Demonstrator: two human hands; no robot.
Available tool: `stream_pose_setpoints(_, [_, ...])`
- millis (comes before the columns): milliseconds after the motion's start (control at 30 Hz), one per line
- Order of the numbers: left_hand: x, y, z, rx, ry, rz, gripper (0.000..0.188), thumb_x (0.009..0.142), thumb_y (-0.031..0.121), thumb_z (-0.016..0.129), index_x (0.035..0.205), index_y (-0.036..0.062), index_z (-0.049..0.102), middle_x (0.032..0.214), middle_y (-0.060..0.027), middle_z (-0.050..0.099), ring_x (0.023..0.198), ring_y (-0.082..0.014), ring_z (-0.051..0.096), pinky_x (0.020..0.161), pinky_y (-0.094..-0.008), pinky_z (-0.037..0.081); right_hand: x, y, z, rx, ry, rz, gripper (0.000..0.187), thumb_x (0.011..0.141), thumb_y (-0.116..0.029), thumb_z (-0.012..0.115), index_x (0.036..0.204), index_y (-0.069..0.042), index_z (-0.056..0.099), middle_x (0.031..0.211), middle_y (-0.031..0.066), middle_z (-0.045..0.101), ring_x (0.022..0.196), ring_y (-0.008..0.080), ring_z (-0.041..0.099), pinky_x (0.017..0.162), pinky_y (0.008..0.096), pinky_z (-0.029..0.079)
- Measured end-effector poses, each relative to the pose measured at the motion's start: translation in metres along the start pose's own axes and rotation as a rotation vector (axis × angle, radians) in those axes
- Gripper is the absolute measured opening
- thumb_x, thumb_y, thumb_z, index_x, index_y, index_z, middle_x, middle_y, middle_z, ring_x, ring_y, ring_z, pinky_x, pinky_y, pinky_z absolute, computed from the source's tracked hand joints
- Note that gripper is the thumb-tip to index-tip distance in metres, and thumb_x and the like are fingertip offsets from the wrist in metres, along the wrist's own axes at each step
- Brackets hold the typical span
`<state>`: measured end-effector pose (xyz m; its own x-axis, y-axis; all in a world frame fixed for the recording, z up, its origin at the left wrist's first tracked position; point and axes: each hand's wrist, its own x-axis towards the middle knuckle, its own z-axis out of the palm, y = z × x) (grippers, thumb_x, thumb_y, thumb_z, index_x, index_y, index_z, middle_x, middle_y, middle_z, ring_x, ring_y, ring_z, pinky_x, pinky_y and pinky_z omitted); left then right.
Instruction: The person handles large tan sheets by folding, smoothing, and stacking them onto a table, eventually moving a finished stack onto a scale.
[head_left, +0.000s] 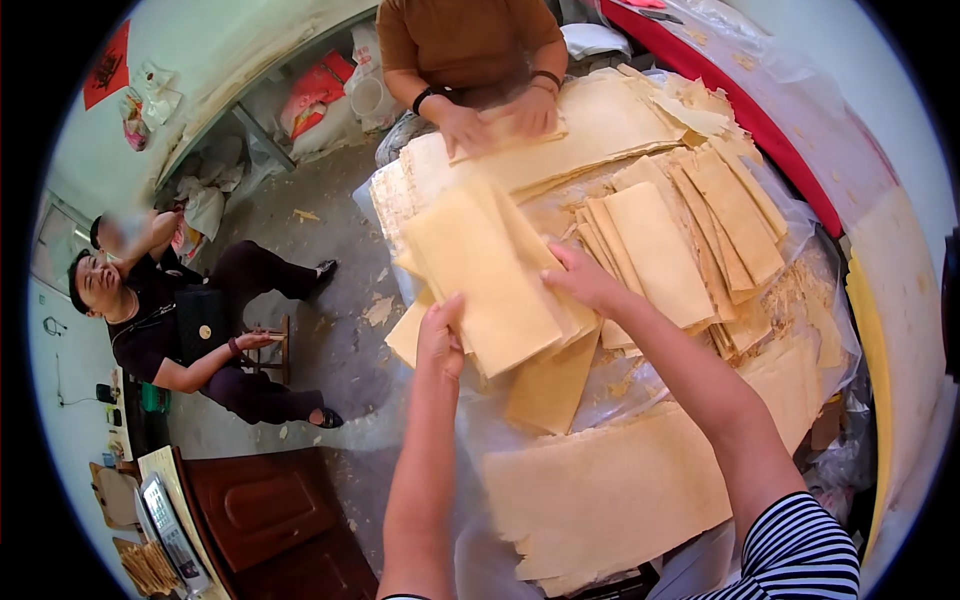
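A loose bundle of thin, pale-yellow rectangular sheets (478, 270), looking like dried tofu skin, is held between my hands, its upper part a little blurred. My left hand (440, 340) grips its left edge with the thumb on top. On the right edge, my right hand (583, 282) pinches the bundle, fingers partly hidden beneath. Below the bundle, another folded sheet (550, 390) lies on the plastic-covered table. Just right of my right hand lie several overlapping folded sheets (655, 255). A large ragged-edged sheet (610, 490) spreads out nearest me, under my right forearm.
Across the table, a co-worker's hands (500, 125) rest on a folded piece over a long stack of sheets (600, 120). Crumbs and torn scraps (800, 300) lie at the right. A person sits at the left; a brown wooden cabinet (270, 510) stands at lower left.
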<state>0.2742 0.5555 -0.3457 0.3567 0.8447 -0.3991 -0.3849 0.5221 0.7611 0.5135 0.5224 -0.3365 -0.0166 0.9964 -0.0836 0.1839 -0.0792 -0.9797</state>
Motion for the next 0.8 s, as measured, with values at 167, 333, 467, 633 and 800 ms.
stream_pose_setpoints(167, [0.009,0.008,0.012,-0.357,0.139,0.026,0.044,0.085,0.018,0.057,0.123,0.0006,0.044,0.116,-0.0108,0.056,0.105,-0.0244,0.056,0.09,-0.0397,0.047,0.031,-0.027,0.006,0.178,-0.149,0.09,0.042,0.08,-0.022,0.056,0.117,-0.003,0.052,0.106,0.0169,0.061,0.097,0.0271,0.059,0.084,0.0366,0.045])
stream_pose_setpoints(333, [0.038,-0.004,0.017,-0.29,0.272,0.09,0.047,0.086,0.018,0.058,0.127,0.0028,0.04,0.117,-0.0117,0.055,0.108,-0.0261,0.054,0.092,-0.0402,0.046,0.069,-0.008,0.02,-0.607,-0.133,0.119,0.054,0.078,-0.045,0.055,0.11,-0.002,0.057,0.099,0.0204,0.062,0.098,0.0341,0.058,0.086,0.0386,0.043])
stream_pose_setpoints(467, [0.036,0.008,0.014,-0.278,0.223,0.04,0.048,0.085,0.016,0.058,0.128,0.0025,0.039,0.117,-0.0116,0.055,0.107,-0.0263,0.055,0.092,-0.0395,0.046,0.06,0.008,0.031,-0.435,-0.057,0.219,0.05,0.081,-0.041,0.054,0.111,-0.001,0.055,0.105,0.0195,0.061,0.099,0.0334,0.057,0.086,0.0382,0.043])
stream_pose_setpoints(633, [0.014,0.046,0.007,-0.147,0.072,-0.094,0.049,0.081,0.014,0.06,0.125,0.0008,0.041,0.114,-0.0108,0.056,0.103,-0.0246,0.057,0.088,-0.0365,0.048,0.013,-0.048,0.065,0.044,0.161,0.117,0.045,0.086,-0.035,0.048,0.113,0.001,0.05,0.113,0.0226,0.054,0.108,0.034,0.051,0.089,0.0408,0.04])
stream_pose_setpoints(800, [-0.001,0.11,0.014,0.347,-0.066,-0.084,0.062,0.075,0.004,0.059,0.131,0.0037,0.033,0.116,-0.0097,0.055,0.103,-0.0205,0.055,0.088,-0.0333,0.046,-0.053,-0.041,0.081,-0.051,0.473,0.24,0.047,0.082,-0.03,0.054,0.12,-0.004,0.048,0.109,0.0166,0.055,0.109,0.0301,0.049,0.092,0.0382,0.039])
